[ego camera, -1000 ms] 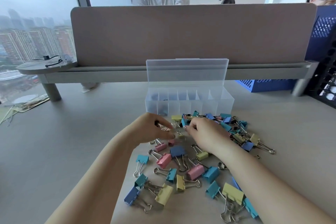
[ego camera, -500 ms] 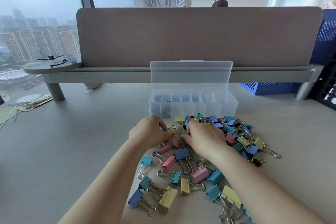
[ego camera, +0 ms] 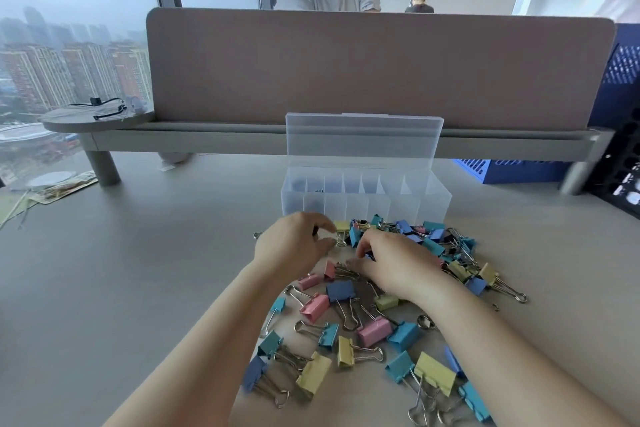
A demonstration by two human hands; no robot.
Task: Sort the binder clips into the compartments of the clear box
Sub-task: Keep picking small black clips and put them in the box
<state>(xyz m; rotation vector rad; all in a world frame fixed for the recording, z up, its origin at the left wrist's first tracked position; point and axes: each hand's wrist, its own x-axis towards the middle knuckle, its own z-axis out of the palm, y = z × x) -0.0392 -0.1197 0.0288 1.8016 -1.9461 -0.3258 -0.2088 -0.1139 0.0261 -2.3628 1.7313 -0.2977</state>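
Several pastel binder clips (ego camera: 346, 315) in blue, pink, yellow and teal lie heaped on the grey desk in front of the clear box (ego camera: 433, 204). The box's lid (ego camera: 363, 139) stands upright, and a few small dark clips (ego camera: 320, 188) lie in a back left compartment. My left hand (ego camera: 294, 248) hovers just before the box, its fingers curled round a small dark clip, beside a yellow clip (ego camera: 343, 227). My right hand (ego camera: 398, 267) reaches into the heap, thumb and forefinger pinching a small dark clip that is mostly hidden.
A brown divider panel (ego camera: 381, 69) on a grey shelf rail stands right behind the box. A blue crate (ego camera: 519, 172) and a black rack (ego camera: 623, 177) are at the right. Papers (ego camera: 59, 185) lie far left by the window. People sit beyond the divider.
Both hands have crept a little forward toward the box. The left hand now sits beside the yellow clip; the right hand's fingers have dug deeper into the heap.
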